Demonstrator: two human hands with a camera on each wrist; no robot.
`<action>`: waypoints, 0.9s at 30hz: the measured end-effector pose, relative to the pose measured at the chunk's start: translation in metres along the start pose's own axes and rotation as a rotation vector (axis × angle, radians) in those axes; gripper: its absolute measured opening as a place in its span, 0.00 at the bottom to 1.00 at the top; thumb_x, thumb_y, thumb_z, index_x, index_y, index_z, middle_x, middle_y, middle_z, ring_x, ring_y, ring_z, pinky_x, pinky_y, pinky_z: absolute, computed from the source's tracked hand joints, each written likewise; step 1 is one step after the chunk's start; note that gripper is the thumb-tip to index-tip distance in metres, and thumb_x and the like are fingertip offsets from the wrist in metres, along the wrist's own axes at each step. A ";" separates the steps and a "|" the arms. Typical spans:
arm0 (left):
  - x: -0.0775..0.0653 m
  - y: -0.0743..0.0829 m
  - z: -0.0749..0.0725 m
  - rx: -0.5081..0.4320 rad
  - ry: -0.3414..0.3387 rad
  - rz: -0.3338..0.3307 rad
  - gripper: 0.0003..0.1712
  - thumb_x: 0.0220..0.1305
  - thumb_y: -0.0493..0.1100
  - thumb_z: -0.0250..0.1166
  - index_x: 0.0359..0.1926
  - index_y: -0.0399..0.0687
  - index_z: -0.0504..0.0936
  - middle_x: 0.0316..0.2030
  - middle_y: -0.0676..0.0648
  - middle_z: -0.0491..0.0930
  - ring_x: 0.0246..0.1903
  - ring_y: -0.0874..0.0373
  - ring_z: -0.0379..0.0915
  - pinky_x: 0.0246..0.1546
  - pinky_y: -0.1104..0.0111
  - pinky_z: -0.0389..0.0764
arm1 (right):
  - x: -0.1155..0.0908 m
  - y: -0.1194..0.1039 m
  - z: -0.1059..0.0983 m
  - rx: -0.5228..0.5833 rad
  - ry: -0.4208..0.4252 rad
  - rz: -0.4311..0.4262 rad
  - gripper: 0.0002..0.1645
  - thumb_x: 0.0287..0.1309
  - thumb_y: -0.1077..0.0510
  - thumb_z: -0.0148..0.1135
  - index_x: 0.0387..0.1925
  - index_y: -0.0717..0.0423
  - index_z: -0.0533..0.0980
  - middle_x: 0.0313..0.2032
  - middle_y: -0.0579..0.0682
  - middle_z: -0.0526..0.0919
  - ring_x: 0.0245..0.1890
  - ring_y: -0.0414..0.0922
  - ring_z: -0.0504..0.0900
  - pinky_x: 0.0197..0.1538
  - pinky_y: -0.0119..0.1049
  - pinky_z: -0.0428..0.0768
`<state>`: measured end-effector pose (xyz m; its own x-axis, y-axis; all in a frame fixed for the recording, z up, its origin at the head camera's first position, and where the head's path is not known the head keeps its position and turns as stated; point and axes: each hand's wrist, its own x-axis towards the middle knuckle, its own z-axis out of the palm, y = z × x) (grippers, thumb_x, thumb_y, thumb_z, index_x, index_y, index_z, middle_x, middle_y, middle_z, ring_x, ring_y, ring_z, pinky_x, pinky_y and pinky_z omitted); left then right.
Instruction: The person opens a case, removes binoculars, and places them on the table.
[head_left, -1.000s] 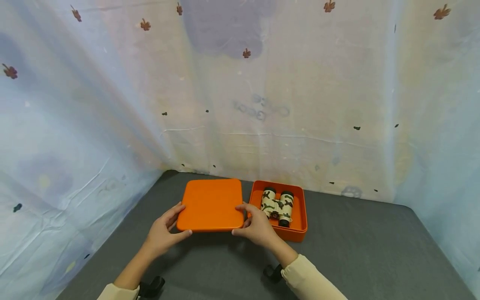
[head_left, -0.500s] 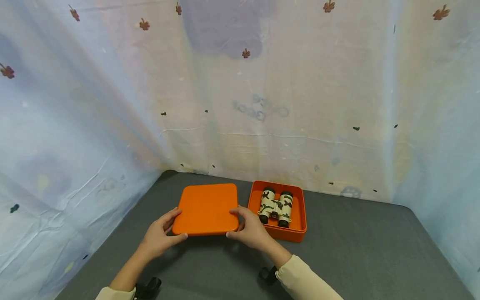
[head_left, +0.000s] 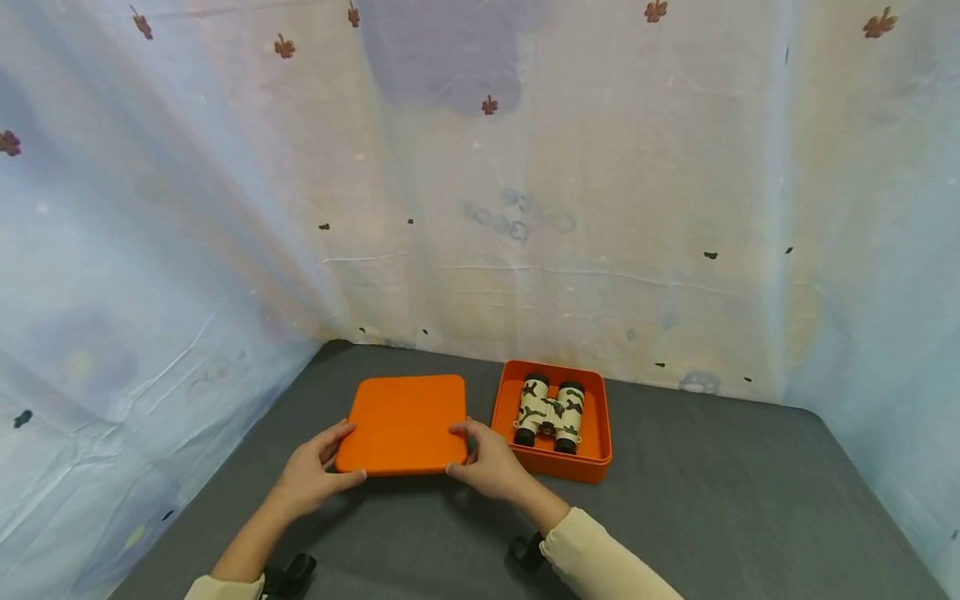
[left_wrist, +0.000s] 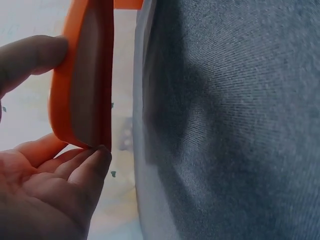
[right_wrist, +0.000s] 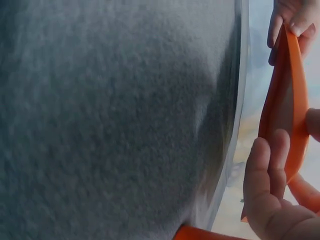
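An orange lid (head_left: 405, 423) with rounded corners is held level between both hands, top face up in the head view. My left hand (head_left: 309, 473) grips its left edge, thumb at the near corner; my right hand (head_left: 491, 462) grips the right edge the same way. Both wrist views show the lid's hollow underside (left_wrist: 90, 75) raised above the grey surface, fingertips (right_wrist: 260, 155) under the rim. Right of the lid stands the open orange box (head_left: 600, 425), with camouflage binoculars (head_left: 550, 412) lying inside.
The grey padded table (head_left: 705, 492) stretches out to the right and in front. A pale patterned curtain (head_left: 600, 167) hangs behind it and along the left side. Dark wrist cameras (head_left: 525, 552) hang under the forearms.
Both hands have carried the lid a little left and toward the near side, away from the box. The box and binoculars have stayed put.
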<state>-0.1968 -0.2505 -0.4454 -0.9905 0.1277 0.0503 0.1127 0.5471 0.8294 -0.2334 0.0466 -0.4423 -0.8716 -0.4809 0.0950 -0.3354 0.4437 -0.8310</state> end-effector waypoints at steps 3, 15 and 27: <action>-0.001 -0.001 -0.001 0.003 -0.022 -0.012 0.47 0.54 0.45 0.73 0.69 0.31 0.61 0.71 0.29 0.54 0.67 0.36 0.60 0.59 0.55 0.74 | 0.000 0.000 0.002 0.007 -0.013 0.015 0.31 0.54 0.60 0.68 0.60 0.58 0.71 0.48 0.55 0.77 0.20 0.37 0.74 0.24 0.29 0.75; 0.000 -0.006 -0.002 0.032 -0.059 -0.044 0.48 0.54 0.45 0.73 0.69 0.28 0.60 0.69 0.27 0.56 0.66 0.34 0.60 0.59 0.55 0.75 | 0.001 0.001 0.008 -0.010 -0.014 0.058 0.31 0.53 0.60 0.70 0.59 0.57 0.72 0.48 0.55 0.78 0.21 0.38 0.75 0.25 0.30 0.76; -0.001 -0.007 -0.001 0.053 -0.067 -0.062 0.48 0.53 0.45 0.74 0.69 0.30 0.61 0.68 0.29 0.60 0.66 0.34 0.61 0.60 0.52 0.74 | 0.000 0.002 0.013 0.050 -0.005 0.136 0.31 0.52 0.59 0.71 0.59 0.56 0.72 0.57 0.60 0.74 0.21 0.41 0.80 0.26 0.34 0.80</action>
<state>-0.1971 -0.2547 -0.4506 -0.9884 0.1467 -0.0389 0.0573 0.5981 0.7994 -0.2295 0.0372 -0.4510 -0.9060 -0.4226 -0.0228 -0.1962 0.4671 -0.8621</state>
